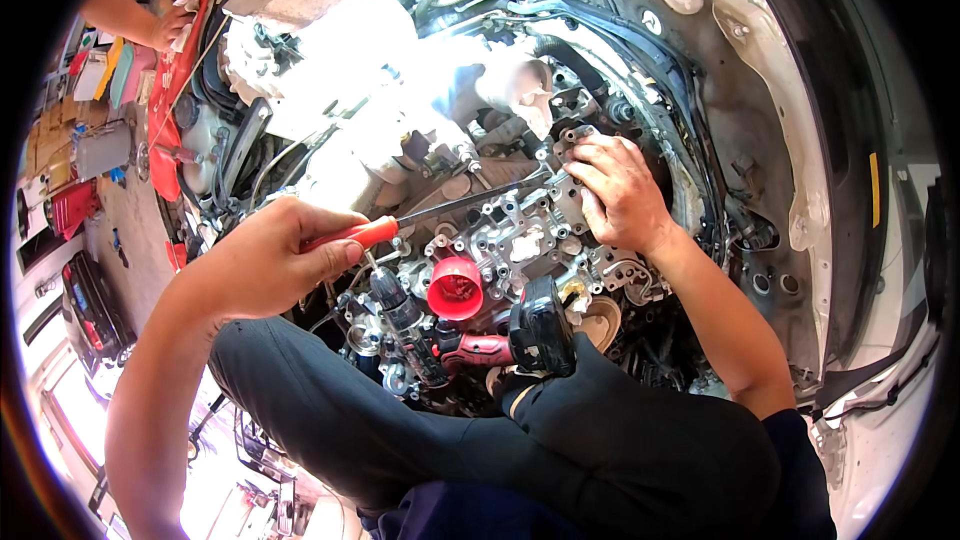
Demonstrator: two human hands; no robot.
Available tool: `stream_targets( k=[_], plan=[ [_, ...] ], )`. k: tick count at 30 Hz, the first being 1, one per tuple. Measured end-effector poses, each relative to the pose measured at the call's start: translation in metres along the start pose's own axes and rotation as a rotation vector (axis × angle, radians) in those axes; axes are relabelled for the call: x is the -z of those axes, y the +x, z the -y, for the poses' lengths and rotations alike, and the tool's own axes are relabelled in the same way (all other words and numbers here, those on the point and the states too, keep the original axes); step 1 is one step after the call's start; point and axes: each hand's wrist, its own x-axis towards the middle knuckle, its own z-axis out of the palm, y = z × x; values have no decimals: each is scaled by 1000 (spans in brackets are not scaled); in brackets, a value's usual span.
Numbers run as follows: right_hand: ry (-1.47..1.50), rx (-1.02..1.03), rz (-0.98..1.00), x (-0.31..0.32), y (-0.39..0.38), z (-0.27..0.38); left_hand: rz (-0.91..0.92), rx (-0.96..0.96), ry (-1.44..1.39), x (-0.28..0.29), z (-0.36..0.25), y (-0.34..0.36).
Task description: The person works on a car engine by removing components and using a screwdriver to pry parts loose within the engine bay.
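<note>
My left hand [290, 260] is closed around the orange-red handle of a long pry tool [470, 202]. Its dark, flat shaft reaches right across the engine [510, 250], with the tip beside a metal engine part [562, 190]. The exact shape of that tip is hard to make out. My right hand [618, 190] curls its fingers over the same part, close to the tool's tip. Nearer to me, a red cup [455, 287] with small dark pieces inside sits on the engine. A red and black cordless power tool [478, 348] lies by my legs.
Hoses and a wiring harness [640, 35] run along the bay's far right. Strong glare washes out the upper middle. At the upper left, another person's hand [172, 25] rests on a red panel [185, 70], holding something white. Boxes [75, 125] stand beyond it.
</note>
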Motion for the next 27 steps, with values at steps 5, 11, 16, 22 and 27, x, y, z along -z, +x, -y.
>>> stream_targets(
  k=[5,11,16,22,27],
  plan=[
    [-5,9,-4,-1,0,0,54,-22,42,10,-6,5],
    [-4,7,-2,2,2,2,6,-93,237,8,-41,-5],
    [-8,4,-4,1,3,1,-34,-24,278,10,-41,-3],
    [1,-7,6,1,2,1,-18,-24,252,15,-40,-4],
    [1,-5,1,1,1,0,-12,12,91,5,-23,-4]
  ],
)
